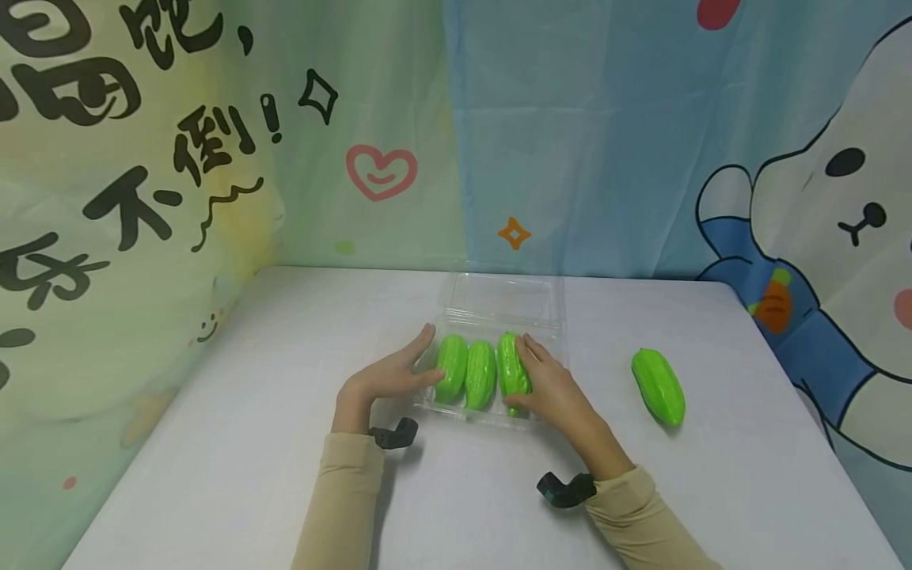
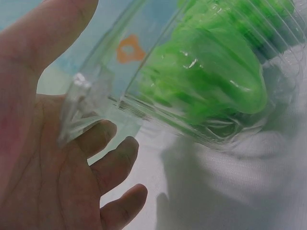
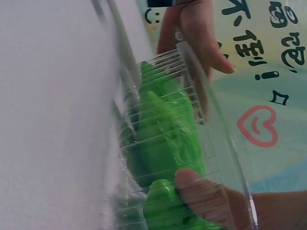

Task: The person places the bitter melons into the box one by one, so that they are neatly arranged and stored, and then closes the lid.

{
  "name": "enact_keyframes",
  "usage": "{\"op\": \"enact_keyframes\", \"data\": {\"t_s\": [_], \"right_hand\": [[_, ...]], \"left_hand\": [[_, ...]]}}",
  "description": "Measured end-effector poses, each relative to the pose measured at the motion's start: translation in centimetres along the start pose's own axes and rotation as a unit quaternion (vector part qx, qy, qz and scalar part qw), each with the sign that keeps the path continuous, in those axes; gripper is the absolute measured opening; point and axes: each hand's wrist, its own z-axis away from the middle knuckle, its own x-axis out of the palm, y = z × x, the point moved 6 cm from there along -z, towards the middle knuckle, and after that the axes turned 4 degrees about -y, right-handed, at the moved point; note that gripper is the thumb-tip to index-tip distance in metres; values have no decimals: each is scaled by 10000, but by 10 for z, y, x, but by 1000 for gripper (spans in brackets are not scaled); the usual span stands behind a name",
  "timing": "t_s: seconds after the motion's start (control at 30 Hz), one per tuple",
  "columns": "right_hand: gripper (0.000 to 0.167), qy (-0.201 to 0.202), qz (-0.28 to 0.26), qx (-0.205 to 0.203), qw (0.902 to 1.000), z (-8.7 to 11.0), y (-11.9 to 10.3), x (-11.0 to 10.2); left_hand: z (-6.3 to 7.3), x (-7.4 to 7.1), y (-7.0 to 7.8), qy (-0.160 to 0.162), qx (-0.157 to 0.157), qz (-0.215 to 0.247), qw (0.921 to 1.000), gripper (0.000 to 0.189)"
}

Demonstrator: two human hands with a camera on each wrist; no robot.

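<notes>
A clear plastic box (image 1: 502, 421) with its hinged lid (image 1: 504, 297) raised stands on the table. Three glossy green ridged vegetables, like bitter melons, lie in it side by side: a left one (image 1: 450, 368), a middle one (image 1: 480, 376) and a right one (image 1: 511, 372). My right hand (image 1: 559, 396) reaches in over the right wall and holds the right vegetable between thumb and fingers; the thumb (image 3: 188, 179) shows through the plastic. By the left wall is my left hand (image 1: 385, 380), fingers loosely extended outside it. The left wrist view shows the hand's palm (image 2: 48, 163) beside the wall.
Another green vegetable (image 1: 659, 387) lies alone on the white table (image 1: 235, 467), right of the box. Behind hangs a printed cloth (image 1: 399, 87) with a heart and lettering. Each wrist carries a small black camera, the left one (image 1: 395, 435) and the right one (image 1: 566, 490).
</notes>
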Motion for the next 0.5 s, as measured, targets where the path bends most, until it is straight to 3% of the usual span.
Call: {"op": "enact_keyframes", "data": {"t_s": [0.5], "right_hand": [[104, -27, 260, 146, 9996, -1, 0, 6]], "left_hand": [[2, 0, 1, 2, 51, -36, 10000, 95]]}}
